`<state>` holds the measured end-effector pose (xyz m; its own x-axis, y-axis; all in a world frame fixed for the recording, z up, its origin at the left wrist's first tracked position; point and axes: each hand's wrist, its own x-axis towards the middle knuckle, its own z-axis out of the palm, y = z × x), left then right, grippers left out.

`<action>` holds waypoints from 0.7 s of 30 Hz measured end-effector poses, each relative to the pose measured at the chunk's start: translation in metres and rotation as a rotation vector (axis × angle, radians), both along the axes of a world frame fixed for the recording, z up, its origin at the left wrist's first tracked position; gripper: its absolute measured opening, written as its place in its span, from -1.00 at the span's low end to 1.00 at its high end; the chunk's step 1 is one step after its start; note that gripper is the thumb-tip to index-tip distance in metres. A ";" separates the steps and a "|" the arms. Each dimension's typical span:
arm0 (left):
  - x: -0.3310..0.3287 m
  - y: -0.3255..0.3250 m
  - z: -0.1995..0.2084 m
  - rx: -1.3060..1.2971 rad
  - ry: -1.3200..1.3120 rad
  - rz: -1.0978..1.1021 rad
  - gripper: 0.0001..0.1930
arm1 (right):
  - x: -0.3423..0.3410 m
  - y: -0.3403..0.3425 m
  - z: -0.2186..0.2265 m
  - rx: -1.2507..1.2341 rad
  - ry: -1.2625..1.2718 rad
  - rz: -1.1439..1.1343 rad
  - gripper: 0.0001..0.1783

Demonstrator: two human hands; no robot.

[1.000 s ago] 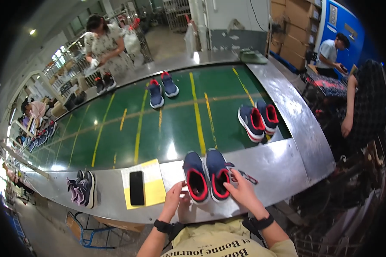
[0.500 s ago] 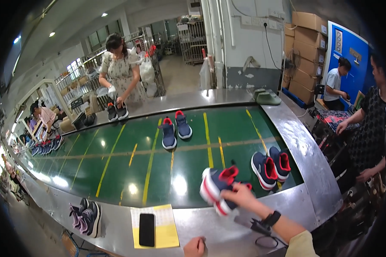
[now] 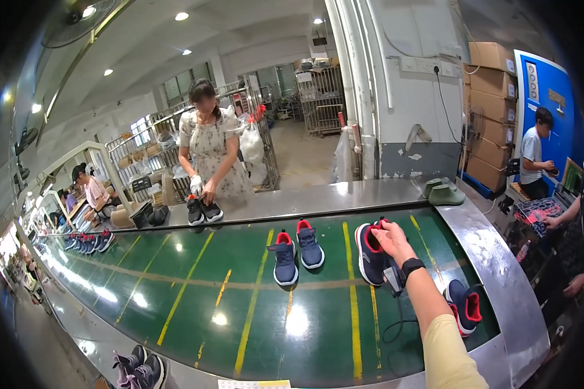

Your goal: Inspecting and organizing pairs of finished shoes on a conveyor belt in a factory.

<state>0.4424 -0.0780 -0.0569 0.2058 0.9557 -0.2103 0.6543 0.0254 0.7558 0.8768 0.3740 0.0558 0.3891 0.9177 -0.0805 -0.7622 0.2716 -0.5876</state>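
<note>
My right hand point(image 3: 394, 242) is closed on the heel and collar of a navy sneaker point(image 3: 368, 266) with red lining and a white sole, over the green conveyor belt point(image 3: 194, 295). Red edging beside my fingers may belong to a second sneaker, mostly hidden. On my wrist is a black band point(image 3: 413, 265). Below it hangs a small grey-black object point(image 3: 394, 280) with a looped black cord. To the left stands a matching pair, a left sneaker point(image 3: 284, 262) and a right sneaker point(image 3: 311, 246). More navy sneakers point(image 3: 459, 299) sit behind my forearm. My left hand is out of view.
Across the belt a person point(image 3: 211, 149) handles dark shoes point(image 3: 203, 211) on the metal edge. Green shoe-shaped forms point(image 3: 444, 192) rest at the far right corner. Purple-black sneakers point(image 3: 143, 369) stand at the near left. Several shoes point(image 3: 91, 242) line the far left.
My right hand has carried the navy sneaker away from the near edge, out over the belt. The view has shifted, and my left hand and the phone have left it.
</note>
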 end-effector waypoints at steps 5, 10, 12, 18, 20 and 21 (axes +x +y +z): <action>0.004 -0.008 -0.025 0.063 -0.190 0.148 -0.81 | -0.041 -0.077 0.038 -0.116 -0.591 0.318 -0.53; 0.017 -0.001 0.002 0.210 -0.248 0.195 -0.83 | -0.011 -0.246 0.042 -0.416 -1.962 0.146 -0.25; 0.017 0.007 0.010 0.080 -0.178 0.137 -0.83 | 0.003 -0.304 0.036 -0.795 -2.185 0.117 -0.23; 0.015 0.010 0.006 0.134 -0.246 0.074 -0.83 | 0.051 -0.368 -0.040 -0.876 -2.033 0.283 -0.23; 0.017 0.011 0.006 0.176 -0.225 0.061 -0.82 | 0.042 -0.366 -0.035 -0.819 -1.984 0.136 -0.32; 0.016 0.011 0.005 0.217 -0.202 0.033 -0.82 | 0.040 -0.364 -0.040 -0.785 -1.917 0.039 -0.36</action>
